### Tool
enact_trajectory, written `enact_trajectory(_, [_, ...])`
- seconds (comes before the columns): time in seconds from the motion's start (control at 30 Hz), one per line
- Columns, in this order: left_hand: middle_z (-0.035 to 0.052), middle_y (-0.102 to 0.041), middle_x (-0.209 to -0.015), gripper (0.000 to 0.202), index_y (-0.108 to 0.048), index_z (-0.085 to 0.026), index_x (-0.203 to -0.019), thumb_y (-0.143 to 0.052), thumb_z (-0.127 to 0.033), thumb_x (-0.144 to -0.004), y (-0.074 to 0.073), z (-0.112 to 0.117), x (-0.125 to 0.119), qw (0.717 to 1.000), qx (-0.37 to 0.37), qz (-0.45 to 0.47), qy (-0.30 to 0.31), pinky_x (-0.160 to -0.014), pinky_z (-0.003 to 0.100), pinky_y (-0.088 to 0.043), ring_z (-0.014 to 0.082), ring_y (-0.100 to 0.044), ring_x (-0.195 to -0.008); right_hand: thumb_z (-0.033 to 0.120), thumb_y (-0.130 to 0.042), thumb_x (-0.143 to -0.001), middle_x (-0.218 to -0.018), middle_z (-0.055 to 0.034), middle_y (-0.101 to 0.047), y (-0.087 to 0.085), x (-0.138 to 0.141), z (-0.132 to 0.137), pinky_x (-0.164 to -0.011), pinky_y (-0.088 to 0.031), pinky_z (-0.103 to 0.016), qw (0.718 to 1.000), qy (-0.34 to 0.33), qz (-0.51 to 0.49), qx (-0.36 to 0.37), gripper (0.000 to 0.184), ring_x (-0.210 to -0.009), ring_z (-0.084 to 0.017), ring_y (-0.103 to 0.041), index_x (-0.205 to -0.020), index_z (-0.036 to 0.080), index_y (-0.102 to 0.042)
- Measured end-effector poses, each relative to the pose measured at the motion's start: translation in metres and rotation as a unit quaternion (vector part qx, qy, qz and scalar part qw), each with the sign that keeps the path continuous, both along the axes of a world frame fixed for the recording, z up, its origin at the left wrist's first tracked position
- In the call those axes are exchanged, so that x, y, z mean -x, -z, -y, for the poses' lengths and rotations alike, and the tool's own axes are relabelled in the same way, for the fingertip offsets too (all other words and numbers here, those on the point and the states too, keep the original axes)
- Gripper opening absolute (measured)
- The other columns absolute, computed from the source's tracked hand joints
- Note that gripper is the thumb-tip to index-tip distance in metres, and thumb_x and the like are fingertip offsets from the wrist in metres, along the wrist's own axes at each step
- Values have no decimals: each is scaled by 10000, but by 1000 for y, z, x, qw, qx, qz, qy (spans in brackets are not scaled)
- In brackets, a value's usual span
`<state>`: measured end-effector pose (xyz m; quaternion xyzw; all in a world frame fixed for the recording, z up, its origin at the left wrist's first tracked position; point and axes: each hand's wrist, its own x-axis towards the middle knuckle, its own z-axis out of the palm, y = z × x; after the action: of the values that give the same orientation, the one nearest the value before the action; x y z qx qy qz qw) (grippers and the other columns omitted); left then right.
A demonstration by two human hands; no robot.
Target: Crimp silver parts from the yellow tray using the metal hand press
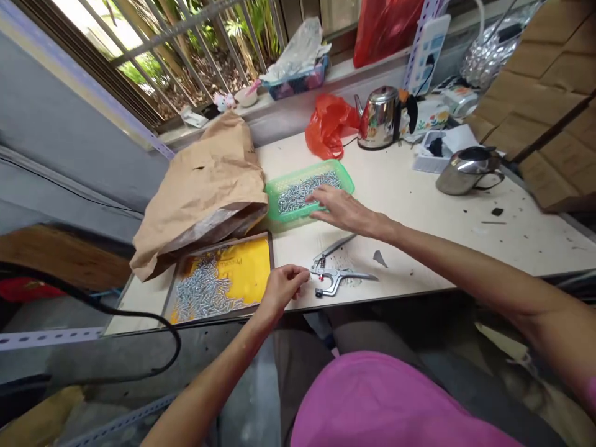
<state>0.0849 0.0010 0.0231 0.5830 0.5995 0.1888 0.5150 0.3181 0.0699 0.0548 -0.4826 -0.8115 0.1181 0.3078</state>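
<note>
My left hand (pixel 285 287) is closed in a pinch at the table's front edge, beside the grey hand pliers (pixel 338 276). Whatever its fingertips hold is too small to make out. The pliers lie with their handles spread and a spring between them. My right hand (pixel 342 210) reaches over the near rim of a green plastic basket (pixel 347 176), fingers apart and partly curled. Its fingertips are by a heap of small silvery metal pins (pixel 300 194) in the basket. Left of my left hand, a yellow-bottomed tray (pixel 254 264) holds many small silvery metal parts (pixel 205 292).
A large brown paper bag (pixel 205 171) leans behind the tray. Behind the basket are a red plastic bag (pixel 328 127) and a steel kettle (pixel 380 121). A steel jug (pixel 468 172) stands at the right. A black cable (pixel 139 315) loops at the left.
</note>
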Motion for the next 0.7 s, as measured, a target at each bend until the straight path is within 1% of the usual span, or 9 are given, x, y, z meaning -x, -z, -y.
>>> enact_trajectory(0.13, [-53, -475, -454, 334, -657, -127, -709, -684, -457, -663, 24, 7, -13, 999, 39, -9, 16, -381, 206, -235, 59, -351, -366, 272, -517, -940, -1052, -112, -602, 33, -19, 77, -856, -456, -356, 997, -45, 27, 50, 217, -987, -223, -556, -1077, 144, -626])
enact_trajectory(0.2, [-56, -458, -433, 343, -649, -131, -690, -675, -473, -675, 31, 6, -13, 998, 45, -17, 35, -388, 209, -206, 56, -327, -363, 286, -508, -946, -1031, -112, -613, 50, -28, 106, -859, -454, -358, 996, -36, 39, 71, 218, -986, -227, -554, -1059, 148, -634])
enact_trajectory(0.27, [-57, -441, -412, 372, -659, -133, -691, -669, -505, -683, 33, 5, -13, 997, 39, -39, 53, -400, 211, -195, 60, -324, -369, 297, -517, -943, -1021, -111, -620, 63, -36, 125, -853, -449, -357, 995, -18, 48, 84, 220, -969, -228, -550, -1049, 148, -640])
enact_trajectory(0.33, [-52, -449, -410, 397, -678, -133, -701, -672, -529, -675, 32, 3, -13, 995, 28, -75, 62, -410, 214, -194, 65, -337, -381, 297, -522, -941, -1008, -110, -623, 71, -40, 135, -842, -443, -352, 994, -1, 56, 91, 221, -947, -225, -546, -1044, 147, -647])
enact_trajectory(0.43, [-45, -470, -419, 387, -691, -134, -704, -672, -520, -670, 30, -1, -14, 989, 29, -112, 87, -419, 215, -207, 70, -356, -395, 286, -510, -946, -963, -103, -625, 76, -42, 139, -821, -434, -339, 994, 5, 61, 95, 214, -919, -219, -541, -1010, 149, -663])
enact_trajectory(0.57, [-53, -436, -392, 351, -666, -136, -671, -635, -484, -699, 29, -5, -14, 983, 66, -109, 134, -425, 217, -229, 68, -343, -381, 277, -503, -947, -920, -94, -629, 78, -41, 138, -807, -428, -343, 992, -3, 80, 92, 209, -896, -217, -544, -954, 165, -679])
enact_trajectory(0.63, [-57, -413, -375, 350, -635, -139, -624, -621, -478, -710, 28, -6, -13, 980, 88, -94, 151, -426, 217, -231, 62, -324, -371, 300, -535, -930, -1011, -114, -630, 77, -42, 134, -840, -433, -365, 991, -6, 101, 93, 208, -963, -236, -549, -1015, 169, -673])
enact_trajectory(0.67, [-57, -405, -369, 356, -613, -142, -594, -618, -477, -713, 28, -6, -13, 978, 100, -85, 159, -426, 216, -227, 58, -314, -368, 330, -574, -908, -1116, -137, -610, 76, -44, 131, -876, -432, -387, 989, -7, 112, 92, 262, -1044, -260, -536, -1096, 166, -653])
enact_trajectory(0.7, [-56, -400, -365, 364, -590, -145, -566, -618, -478, -713, 27, -5, -13, 977, 112, -76, 166, -425, 216, -221, 54, -307, -365, 375, -621, -874, -1244, -164, -558, 74, -45, 127, -926, -419, -418, 988, -8, 124, 90, 389, -1147, -293, -498, -1200, 163, -608])
